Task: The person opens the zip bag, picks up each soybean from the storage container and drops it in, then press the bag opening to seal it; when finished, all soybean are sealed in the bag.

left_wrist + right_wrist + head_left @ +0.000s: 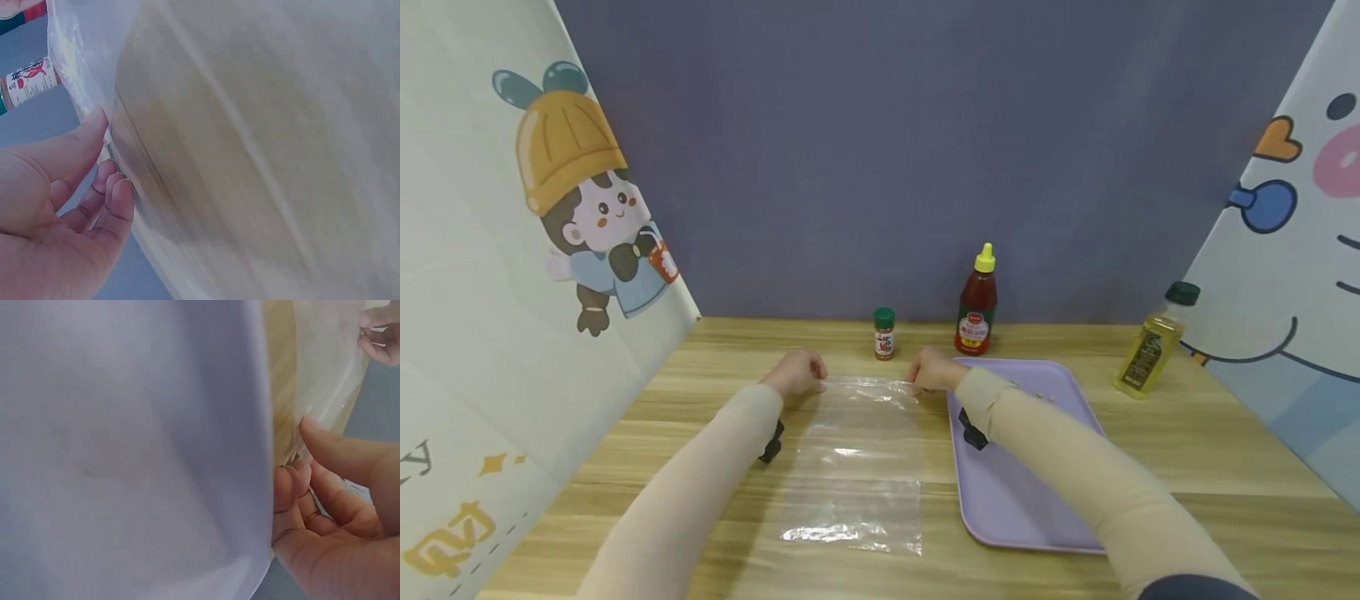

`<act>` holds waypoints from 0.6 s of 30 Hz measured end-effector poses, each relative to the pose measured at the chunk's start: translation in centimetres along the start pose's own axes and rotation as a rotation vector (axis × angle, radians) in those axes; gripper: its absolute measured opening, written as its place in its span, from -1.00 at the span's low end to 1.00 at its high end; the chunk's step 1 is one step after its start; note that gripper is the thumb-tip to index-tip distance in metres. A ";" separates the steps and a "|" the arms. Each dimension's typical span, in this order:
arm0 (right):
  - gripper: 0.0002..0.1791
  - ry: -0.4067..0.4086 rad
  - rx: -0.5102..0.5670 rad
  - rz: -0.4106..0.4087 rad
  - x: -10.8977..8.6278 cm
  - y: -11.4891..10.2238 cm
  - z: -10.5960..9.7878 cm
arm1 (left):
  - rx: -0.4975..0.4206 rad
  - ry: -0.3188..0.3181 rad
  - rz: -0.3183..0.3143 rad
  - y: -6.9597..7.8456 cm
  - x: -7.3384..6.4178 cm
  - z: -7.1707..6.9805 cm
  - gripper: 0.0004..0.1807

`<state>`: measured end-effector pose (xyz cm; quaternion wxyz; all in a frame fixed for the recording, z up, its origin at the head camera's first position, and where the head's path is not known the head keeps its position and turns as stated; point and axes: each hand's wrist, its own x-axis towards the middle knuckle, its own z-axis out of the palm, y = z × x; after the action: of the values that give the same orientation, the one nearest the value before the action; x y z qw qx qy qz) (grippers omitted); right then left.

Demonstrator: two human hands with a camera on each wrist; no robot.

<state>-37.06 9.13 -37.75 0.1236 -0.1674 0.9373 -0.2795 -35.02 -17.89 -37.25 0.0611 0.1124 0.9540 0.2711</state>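
A clear plastic bag lies spread on the wooden table between my two hands. My left hand pinches its far left corner between thumb and fingers. At the far right corner, my right hand pinches the same edge, beside the purple tray. The left wrist view shows the left thumb and fingertips at the film's edge. In the right wrist view the right thumb and curled fingers hold the film, with the tray's side filling much of the picture.
A small green-capped spice jar stands behind the bag. Further right are a red sauce bottle with a yellow tip and an oil bottle. Several small bits lie in the tray. A grey-blue backdrop rises behind the table.
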 end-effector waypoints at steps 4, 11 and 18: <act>-0.93 -0.011 -0.005 0.015 -0.1 0.0 -0.2 | -0.030 -0.020 -0.031 0.1 0.1 0.0 -0.80; -0.91 0.008 0.173 0.040 -0.1 0.3 -0.5 | -0.071 -0.055 -0.072 0.0 0.3 0.0 -0.85; -0.82 0.030 0.247 0.036 -0.2 0.7 -1.0 | -0.043 -0.085 -0.062 0.2 0.4 -0.2 -0.80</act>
<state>-37.33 10.24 -37.29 0.1340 -0.1298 0.9004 -0.3929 -35.35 -17.68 -37.00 0.1124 0.0926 0.9475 0.2846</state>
